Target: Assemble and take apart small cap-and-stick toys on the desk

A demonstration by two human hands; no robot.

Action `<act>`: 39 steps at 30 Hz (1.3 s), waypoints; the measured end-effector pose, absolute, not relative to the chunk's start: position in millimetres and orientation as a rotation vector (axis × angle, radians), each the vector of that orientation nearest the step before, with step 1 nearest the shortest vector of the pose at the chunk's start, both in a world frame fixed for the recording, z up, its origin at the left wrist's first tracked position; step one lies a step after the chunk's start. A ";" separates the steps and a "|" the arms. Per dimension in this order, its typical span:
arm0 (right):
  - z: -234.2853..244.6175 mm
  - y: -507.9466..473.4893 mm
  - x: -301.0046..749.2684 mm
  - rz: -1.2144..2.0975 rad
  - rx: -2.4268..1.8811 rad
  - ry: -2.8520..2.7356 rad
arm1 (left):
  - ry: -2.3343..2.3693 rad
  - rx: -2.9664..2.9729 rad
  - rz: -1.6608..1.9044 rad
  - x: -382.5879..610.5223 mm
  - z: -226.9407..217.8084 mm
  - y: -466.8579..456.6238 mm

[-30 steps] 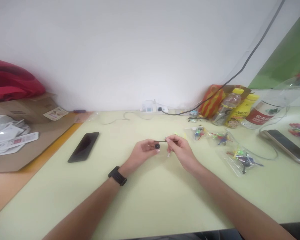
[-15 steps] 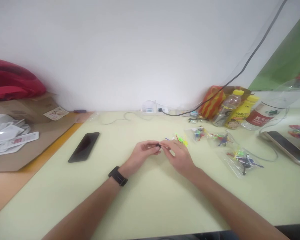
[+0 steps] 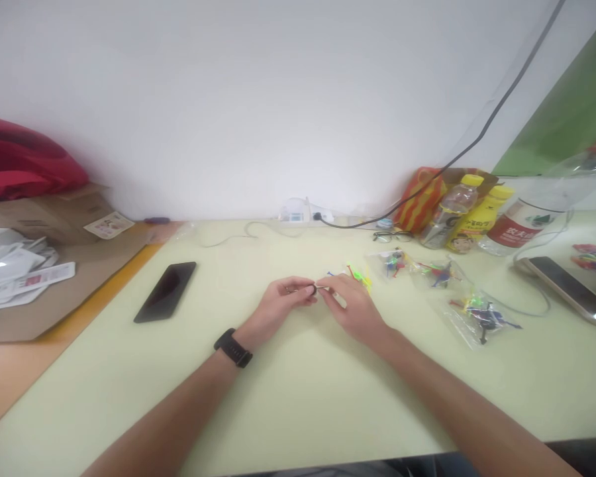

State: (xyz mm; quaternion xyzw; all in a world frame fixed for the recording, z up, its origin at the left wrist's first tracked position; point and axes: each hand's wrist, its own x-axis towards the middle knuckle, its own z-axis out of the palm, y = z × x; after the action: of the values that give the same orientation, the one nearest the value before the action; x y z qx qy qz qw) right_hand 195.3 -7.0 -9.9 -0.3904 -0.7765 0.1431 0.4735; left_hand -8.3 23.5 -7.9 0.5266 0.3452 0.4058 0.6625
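Note:
My left hand (image 3: 287, 295), with a black watch (image 3: 234, 348) on its wrist, pinches a small dark piece (image 3: 314, 289) between thumb and fingers. My right hand (image 3: 350, 299) meets it from the right, thumb and forefinger closed on a thin, light-coloured end at the same piece. The fingers hide most of it, so its kind does not show. Just behind my right hand lie small bright yellow-green plastic parts (image 3: 359, 275) and a blue bit, partly covered by the hand.
Clear bags of coloured plastic parts (image 3: 485, 318) lie to the right, near glasses (image 3: 392, 236), bottles (image 3: 481, 218) and a phone (image 3: 571, 289). A black phone (image 3: 165, 292) lies left. Farther left are cardboard (image 3: 44, 298) and white packets (image 3: 24, 271). A black cable (image 3: 427, 182) hangs along the wall.
Both hands stay together in nearly the same place. The small dark piece now shows less between the fingertips, and a thin light end is visible by the right fingers.

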 end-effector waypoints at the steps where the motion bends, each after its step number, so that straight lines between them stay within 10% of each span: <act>1: -8.0 -7.2 195.4 0.387 -0.946 -1.888 | 0.795 1.178 0.925 -8.2 -7.7 23.6; 39: 7.6 -7.5 198.3 0.793 -0.907 -1.666 | 0.879 1.444 1.037 -11.0 -2.7 22.1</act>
State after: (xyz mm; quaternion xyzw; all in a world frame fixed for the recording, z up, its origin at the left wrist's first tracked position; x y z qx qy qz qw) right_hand 198.3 -7.5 7.6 -0.3779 -0.6937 0.3302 0.5166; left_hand -11.0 22.1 -2.7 0.6095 0.3710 0.4377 0.5472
